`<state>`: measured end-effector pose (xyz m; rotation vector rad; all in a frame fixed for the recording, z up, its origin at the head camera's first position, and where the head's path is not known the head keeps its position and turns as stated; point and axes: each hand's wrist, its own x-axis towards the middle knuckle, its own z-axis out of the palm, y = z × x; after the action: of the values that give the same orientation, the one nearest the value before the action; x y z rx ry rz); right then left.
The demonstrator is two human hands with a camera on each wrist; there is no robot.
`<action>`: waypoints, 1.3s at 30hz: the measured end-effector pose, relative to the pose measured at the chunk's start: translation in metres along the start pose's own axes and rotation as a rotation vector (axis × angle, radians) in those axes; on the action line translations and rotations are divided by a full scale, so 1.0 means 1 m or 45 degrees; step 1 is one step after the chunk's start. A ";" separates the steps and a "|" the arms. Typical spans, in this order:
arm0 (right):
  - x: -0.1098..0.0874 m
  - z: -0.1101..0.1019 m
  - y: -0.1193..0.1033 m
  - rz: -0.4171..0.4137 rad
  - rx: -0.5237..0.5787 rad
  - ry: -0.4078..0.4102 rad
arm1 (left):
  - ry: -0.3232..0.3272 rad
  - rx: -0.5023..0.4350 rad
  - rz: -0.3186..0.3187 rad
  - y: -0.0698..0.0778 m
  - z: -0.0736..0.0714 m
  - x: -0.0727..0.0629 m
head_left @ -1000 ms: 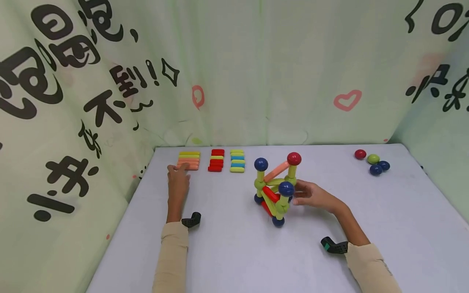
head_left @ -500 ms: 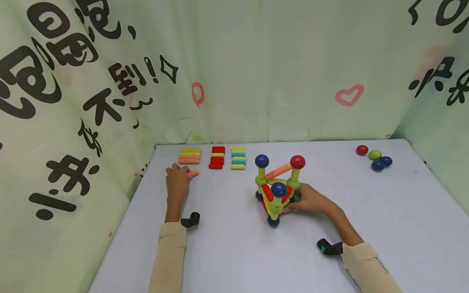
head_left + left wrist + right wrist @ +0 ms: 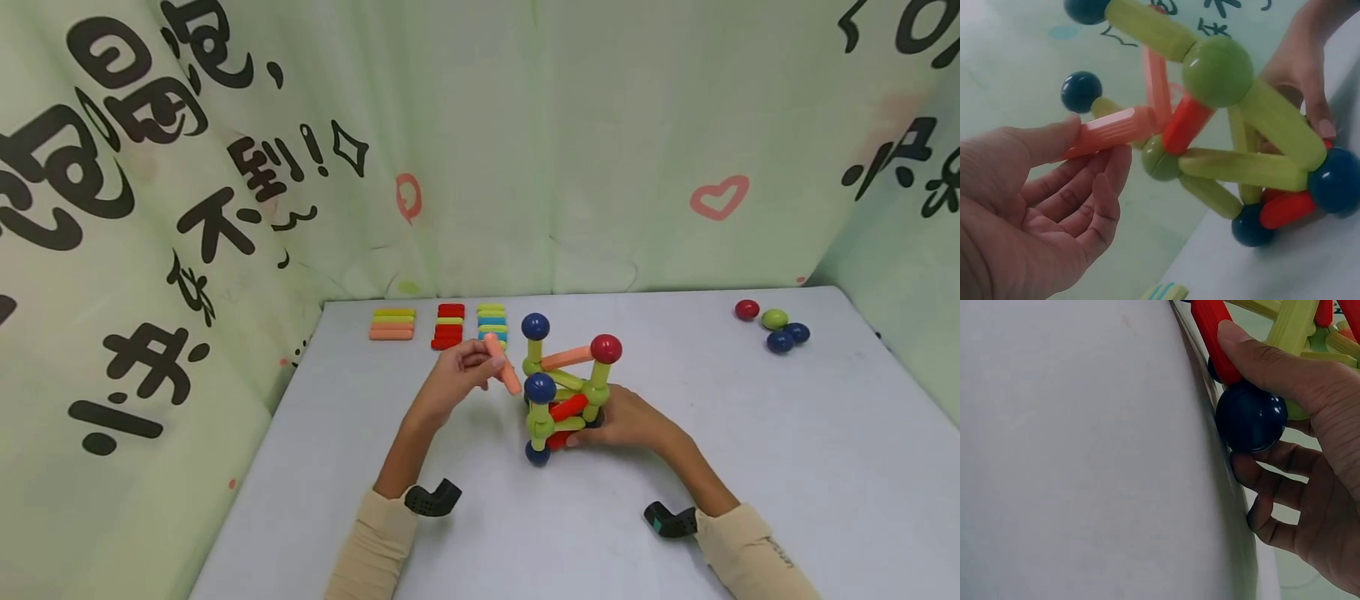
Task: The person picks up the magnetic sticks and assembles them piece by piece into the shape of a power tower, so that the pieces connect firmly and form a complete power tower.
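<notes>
My left hand (image 3: 453,379) pinches a salmon-coloured ribbed rod (image 3: 504,367) between thumb and fingers, just left of a ball-and-rod construction (image 3: 596,392). In the left wrist view the rod's free end (image 3: 1144,119) points at the construction; whether they touch I cannot tell. The construction joins green, red and salmon rods with green balls, and has blue balls and one red ball (image 3: 606,348) at its ends. My right hand (image 3: 637,417) grips its lower right side. In the right wrist view the thumb presses a red rod (image 3: 1215,337), with fingers around a blue ball (image 3: 1250,417).
At the table's back left lie rows of yellow and salmon rods (image 3: 392,325), red and green rods (image 3: 447,327), and green and blue rods (image 3: 491,320). Loose red (image 3: 747,310), green (image 3: 774,319) and blue balls (image 3: 780,342) sit at the back right. A printed curtain (image 3: 480,167) stands behind.
My left hand has taken a salmon rod from the left row and carried it right, beside the construction. My right hand has taken hold of the construction, which has turned.
</notes>
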<state>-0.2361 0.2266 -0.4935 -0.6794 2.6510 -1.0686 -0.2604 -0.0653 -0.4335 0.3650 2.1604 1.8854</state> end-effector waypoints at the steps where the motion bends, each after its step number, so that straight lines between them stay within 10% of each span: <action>1: 0.000 0.000 -0.001 0.013 0.008 0.000 | -0.011 -0.008 0.004 0.001 0.005 -0.001; 11: -0.004 0.002 0.000 -0.032 0.041 -0.036 | -0.112 0.024 -0.018 0.002 0.034 -0.006; 26: -0.006 0.004 -0.001 -0.082 0.028 -0.019 | -0.083 0.140 0.008 0.004 0.033 -0.003; 32: -0.005 0.007 -0.003 -0.050 0.010 -0.013 | 0.193 0.285 0.016 -0.012 -0.007 0.006; 39: -0.002 0.004 -0.004 0.010 0.006 0.022 | 0.631 0.792 -0.106 -0.043 -0.089 0.030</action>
<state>-0.2311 0.2223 -0.4937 -0.6608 2.6629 -1.0833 -0.3208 -0.1432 -0.4651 -0.1083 3.0183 1.3101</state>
